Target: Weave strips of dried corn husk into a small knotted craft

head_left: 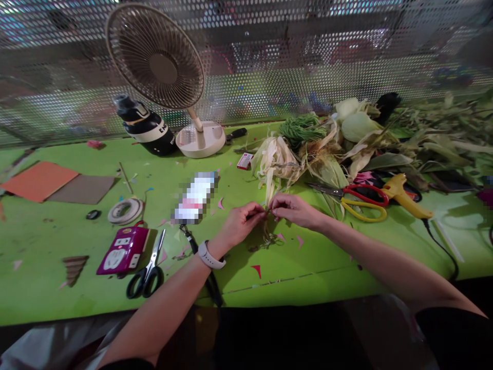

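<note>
Both of my hands meet over the middle of the green table point(57, 288). My left hand point(241, 223), with a white watch on its wrist, pinches one end of a thin dried husk strip point(267, 209). My right hand point(295, 210) pinches the same strip from the other side, fingertips almost touching. A small tangle of husk fibres point(267, 239) lies on the table just below the hands. A bundle of pale corn husks point(277, 162) lies right behind them.
Red-and-yellow scissors point(360, 198) and a yellow glue gun point(404, 195) lie to the right. Black scissors point(148, 272), a purple power strip point(123, 249), a tape roll point(125, 210) sit left. A fan point(162, 67), a bottle point(148, 128), green yarn point(302, 128) and leaves point(423, 139) stand behind.
</note>
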`<state>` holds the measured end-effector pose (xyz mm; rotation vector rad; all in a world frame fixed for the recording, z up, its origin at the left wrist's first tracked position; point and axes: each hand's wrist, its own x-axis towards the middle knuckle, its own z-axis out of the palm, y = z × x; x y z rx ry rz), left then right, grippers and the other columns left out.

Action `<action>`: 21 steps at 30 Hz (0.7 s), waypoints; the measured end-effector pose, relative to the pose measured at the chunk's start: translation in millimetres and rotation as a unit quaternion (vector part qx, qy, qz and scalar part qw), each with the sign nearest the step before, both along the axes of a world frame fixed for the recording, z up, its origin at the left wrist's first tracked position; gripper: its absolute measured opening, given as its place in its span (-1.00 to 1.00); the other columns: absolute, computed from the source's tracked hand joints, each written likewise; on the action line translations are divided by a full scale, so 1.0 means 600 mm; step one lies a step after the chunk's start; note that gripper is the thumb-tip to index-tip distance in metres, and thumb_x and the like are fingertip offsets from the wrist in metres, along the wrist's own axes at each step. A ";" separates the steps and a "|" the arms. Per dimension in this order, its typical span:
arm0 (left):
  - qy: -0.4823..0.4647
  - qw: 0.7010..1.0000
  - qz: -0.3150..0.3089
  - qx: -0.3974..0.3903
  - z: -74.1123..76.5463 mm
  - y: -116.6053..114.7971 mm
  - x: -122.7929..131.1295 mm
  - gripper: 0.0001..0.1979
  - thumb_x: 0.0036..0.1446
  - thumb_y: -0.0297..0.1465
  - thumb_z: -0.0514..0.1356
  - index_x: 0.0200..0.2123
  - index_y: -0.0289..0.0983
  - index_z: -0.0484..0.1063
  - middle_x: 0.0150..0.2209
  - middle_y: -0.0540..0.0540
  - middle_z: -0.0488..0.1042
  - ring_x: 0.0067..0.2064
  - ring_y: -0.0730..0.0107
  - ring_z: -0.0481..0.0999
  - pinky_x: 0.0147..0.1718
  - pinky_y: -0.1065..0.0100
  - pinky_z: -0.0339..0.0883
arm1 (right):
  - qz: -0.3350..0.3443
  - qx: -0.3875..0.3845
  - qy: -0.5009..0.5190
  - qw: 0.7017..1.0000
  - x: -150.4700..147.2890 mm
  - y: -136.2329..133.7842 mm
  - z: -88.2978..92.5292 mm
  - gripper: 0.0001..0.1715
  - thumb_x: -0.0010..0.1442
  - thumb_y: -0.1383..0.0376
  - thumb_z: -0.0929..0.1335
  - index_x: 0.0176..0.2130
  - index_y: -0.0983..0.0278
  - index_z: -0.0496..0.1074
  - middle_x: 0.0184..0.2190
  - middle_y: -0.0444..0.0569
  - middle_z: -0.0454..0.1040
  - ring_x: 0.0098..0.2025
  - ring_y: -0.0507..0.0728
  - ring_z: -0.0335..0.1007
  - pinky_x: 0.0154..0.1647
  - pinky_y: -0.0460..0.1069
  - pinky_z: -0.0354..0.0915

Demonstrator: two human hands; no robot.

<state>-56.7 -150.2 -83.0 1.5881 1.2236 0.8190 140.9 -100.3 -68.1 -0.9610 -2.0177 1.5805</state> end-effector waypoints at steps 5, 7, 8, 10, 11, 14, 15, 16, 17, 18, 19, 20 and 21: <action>0.000 1.000 -0.011 -0.013 0.002 -0.001 0.001 -0.80 0.15 -0.25 0.15 -0.27 -0.27 0.41 -0.32 -0.04 0.53 -0.29 0.37 0.50 -0.29 0.35 0.37 | -0.034 -0.173 0.054 0.983 -0.001 0.004 -0.017 -0.88 0.16 0.30 0.28 -0.37 0.33 0.32 -0.59 -0.16 0.42 -0.67 -0.11 0.15 -0.70 -0.19 0.01; 0.009 1.000 -0.017 -0.008 0.003 -0.001 0.002 -0.80 0.15 -0.25 0.14 -0.28 -0.27 0.40 -0.33 -0.04 0.53 -0.30 0.38 0.49 -0.30 0.36 0.37 | -0.048 -0.219 0.082 0.971 -0.002 0.006 -0.022 -0.88 0.14 0.30 0.29 -0.40 0.33 0.31 -0.62 -0.16 0.42 -0.66 -0.10 0.19 -0.69 -0.19 0.02; 0.013 1.000 -0.019 -0.004 0.003 -0.001 0.003 -0.79 0.16 -0.24 0.14 -0.28 -0.27 0.40 -0.33 -0.04 0.53 -0.31 0.38 0.49 -0.30 0.36 0.37 | -0.056 -0.235 0.095 0.966 -0.002 0.007 -0.024 -0.88 0.13 0.31 0.30 -0.41 0.32 0.30 -0.62 -0.16 0.42 -0.65 -0.09 0.21 -0.68 -0.19 0.04; 0.020 1.000 -0.023 0.000 0.002 0.000 0.003 -0.79 0.17 -0.24 0.12 -0.30 -0.28 0.40 -0.35 -0.04 0.52 -0.32 0.39 0.48 -0.31 0.37 0.37 | -0.085 -0.255 0.113 0.957 -0.004 0.009 -0.027 -0.89 0.12 0.33 0.28 -0.43 0.31 0.28 -0.61 -0.16 0.40 -0.62 -0.07 0.25 -0.66 -0.17 0.08; 0.022 0.999 -0.025 0.000 0.001 0.000 0.003 -0.79 0.17 -0.25 0.12 -0.30 -0.28 0.39 -0.35 -0.04 0.52 -0.33 0.39 0.48 -0.31 0.37 0.37 | -0.098 -0.257 0.114 0.955 -0.005 0.010 -0.029 -0.89 0.13 0.34 0.26 -0.44 0.30 0.27 -0.60 -0.16 0.40 -0.61 -0.07 0.26 -0.65 -0.16 0.11; 0.027 0.999 -0.028 -0.003 -0.002 0.002 0.002 -0.79 0.17 -0.25 0.11 -0.30 -0.28 0.38 -0.36 -0.04 0.53 -0.34 0.39 0.50 -0.32 0.36 0.38 | -0.087 -0.213 0.059 0.971 -0.005 0.012 -0.028 -0.85 0.16 0.31 0.21 -0.44 0.28 0.23 -0.58 -0.16 0.38 -0.62 -0.06 0.23 -0.64 -0.13 0.14; 0.032 0.999 -0.029 -0.002 -0.003 0.002 0.002 -0.79 0.18 -0.24 0.11 -0.30 -0.28 0.38 -0.36 -0.04 0.53 -0.34 0.39 0.50 -0.32 0.36 0.39 | -0.075 -0.194 0.038 0.977 -0.005 0.011 -0.025 -0.84 0.17 0.29 0.21 -0.43 0.28 0.23 -0.57 -0.16 0.36 -0.63 -0.06 0.23 -0.64 -0.13 0.14; 0.037 0.999 -0.029 -0.001 -0.003 0.003 0.001 -0.79 0.18 -0.24 0.10 -0.30 -0.28 0.38 -0.36 -0.04 0.54 -0.34 0.39 0.51 -0.32 0.35 0.39 | -0.066 -0.169 0.018 0.983 -0.004 0.011 -0.021 -0.84 0.18 0.27 0.21 -0.42 0.28 0.24 -0.57 -0.17 0.35 -0.63 -0.05 0.23 -0.64 -0.12 0.13; 0.043 0.999 -0.029 -0.001 -0.003 0.003 0.001 -0.79 0.18 -0.25 0.10 -0.30 -0.27 0.38 -0.35 -0.04 0.54 -0.34 0.39 0.52 -0.31 0.35 0.39 | -0.064 -0.135 -0.004 0.989 -0.002 0.010 -0.015 -0.84 0.19 0.25 0.22 -0.40 0.28 0.25 -0.56 -0.17 0.35 -0.61 -0.04 0.24 -0.62 -0.12 0.13; 0.046 0.999 -0.027 0.000 -0.002 0.002 0.001 -0.79 0.18 -0.25 0.10 -0.30 -0.27 0.38 -0.35 -0.04 0.55 -0.33 0.38 0.52 -0.30 0.34 0.39 | -0.063 -0.093 -0.028 0.993 0.000 0.008 -0.008 -0.85 0.19 0.25 0.23 -0.38 0.28 0.26 -0.55 -0.17 0.35 -0.59 -0.03 0.25 -0.59 -0.11 0.15; 0.048 0.998 -0.027 -0.001 -0.001 0.002 0.001 -0.80 0.19 -0.25 0.10 -0.30 -0.27 0.39 -0.35 -0.05 0.56 -0.32 0.38 0.53 -0.28 0.33 0.39 | -0.061 -0.030 -0.064 0.996 0.002 0.007 -0.001 -0.87 0.17 0.26 0.24 -0.37 0.28 0.28 -0.53 -0.15 0.36 -0.55 -0.02 0.27 -0.55 -0.10 0.16; 0.049 0.998 -0.026 -0.004 0.000 0.002 0.001 -0.80 0.19 -0.25 0.10 -0.30 -0.27 0.39 -0.34 -0.05 0.57 -0.32 0.38 0.54 -0.27 0.33 0.39 | -0.051 0.044 -0.111 0.992 0.004 0.007 0.005 -0.89 0.15 0.28 0.26 -0.37 0.29 0.31 -0.50 -0.13 0.38 -0.51 -0.01 0.28 -0.50 -0.09 0.17; 0.049 0.998 -0.026 -0.007 0.002 0.002 0.001 -0.79 0.19 -0.25 0.09 -0.30 -0.27 0.39 -0.33 -0.06 0.57 -0.31 0.37 0.54 -0.26 0.33 0.40 | -0.037 0.118 -0.158 0.980 0.006 0.006 0.010 -0.91 0.12 0.30 0.29 -0.36 0.29 0.34 -0.46 -0.11 0.40 -0.47 0.01 0.28 -0.46 -0.08 0.17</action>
